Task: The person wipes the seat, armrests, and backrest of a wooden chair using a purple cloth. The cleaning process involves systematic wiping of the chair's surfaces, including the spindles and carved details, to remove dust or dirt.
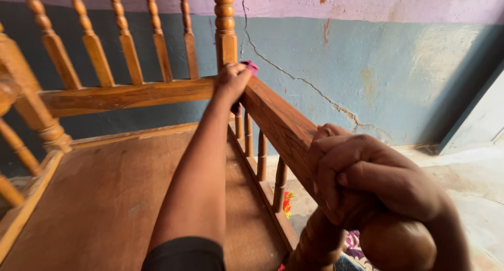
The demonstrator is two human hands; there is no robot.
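Pink pad, maybe sandpaper, sits at the far end of the wooden armrest rail, pressed there under the closed left hand. Right hand clamps the near rail end above the turned post. Looks like mid-rubbing; next stroke needs steady pressure along the rail.

the side rail is running from the far corner post toward the near post — the seat board is lying to its left, the back rail crossing behind it, the wall standing beyond.
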